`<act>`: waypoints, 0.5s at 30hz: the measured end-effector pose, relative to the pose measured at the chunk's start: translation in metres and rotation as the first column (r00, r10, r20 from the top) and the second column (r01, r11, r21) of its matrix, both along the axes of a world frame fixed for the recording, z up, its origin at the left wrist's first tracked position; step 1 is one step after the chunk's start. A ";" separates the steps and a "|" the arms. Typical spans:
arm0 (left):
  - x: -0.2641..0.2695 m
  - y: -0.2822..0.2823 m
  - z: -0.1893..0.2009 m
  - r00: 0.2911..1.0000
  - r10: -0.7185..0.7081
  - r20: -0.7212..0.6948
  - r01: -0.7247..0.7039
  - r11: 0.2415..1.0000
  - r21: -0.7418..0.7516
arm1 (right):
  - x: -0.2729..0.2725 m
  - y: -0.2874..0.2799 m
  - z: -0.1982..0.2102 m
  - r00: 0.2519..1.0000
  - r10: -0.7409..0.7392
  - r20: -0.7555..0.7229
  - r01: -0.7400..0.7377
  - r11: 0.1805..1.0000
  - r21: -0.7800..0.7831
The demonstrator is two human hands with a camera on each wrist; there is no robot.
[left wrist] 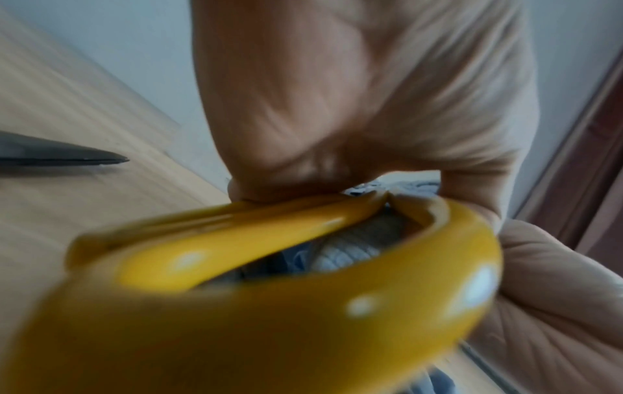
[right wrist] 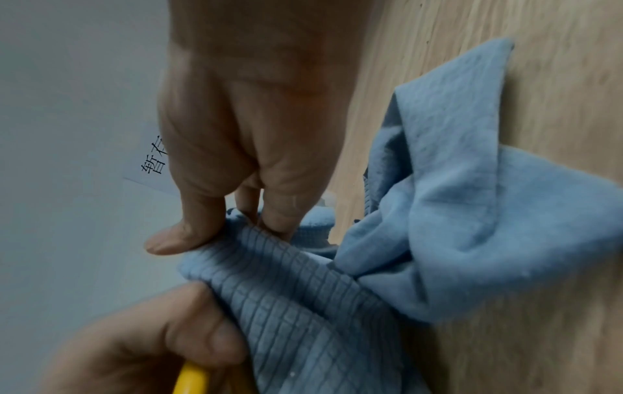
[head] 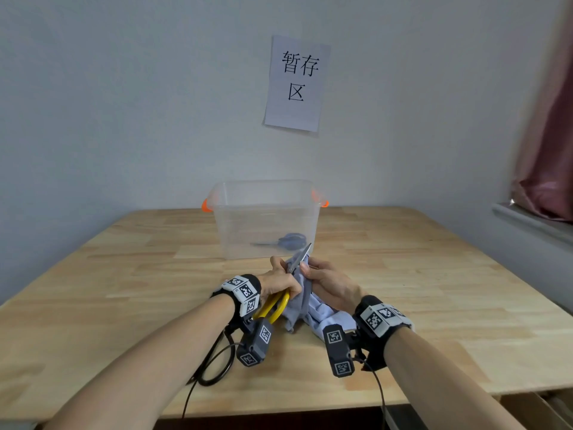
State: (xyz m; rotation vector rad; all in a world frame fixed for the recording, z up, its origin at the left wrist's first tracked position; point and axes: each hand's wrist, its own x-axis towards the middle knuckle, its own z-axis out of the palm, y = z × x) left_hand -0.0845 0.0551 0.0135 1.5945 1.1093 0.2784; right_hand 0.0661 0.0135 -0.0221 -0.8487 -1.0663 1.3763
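Observation:
A pair of yellow-handled scissors [head: 277, 302] is gripped in my left hand [head: 283, 276] just above the table, its steel blades [head: 302, 255] pointing up and away. A light blue ribbed cloth [head: 305, 308] is wrapped round the blades. My right hand [head: 310, 269] pinches the cloth against the blades between thumb and fingers. In the right wrist view the thumb [right wrist: 175, 240] presses the blue cloth [right wrist: 296, 298], and the rest of the cloth trails onto the wood. The left wrist view is filled by the yellow handle loop [left wrist: 269, 293] under my left hand [left wrist: 354, 149].
A clear plastic bin [head: 266, 212] with orange handles stands behind my hands at the table's middle, with blue-handled scissors [head: 288, 240] lying inside. A paper sign [head: 294, 85] hangs on the wall. The wooden table [head: 124, 274] spreads to both sides. Cables hang off its near edge.

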 end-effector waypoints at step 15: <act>0.002 0.008 -0.006 0.998 -0.052 -0.021 0.053 0.998 0.044 | -0.009 0.014 -0.006 0.930 -0.304 0.207 0.300 0.953 0.051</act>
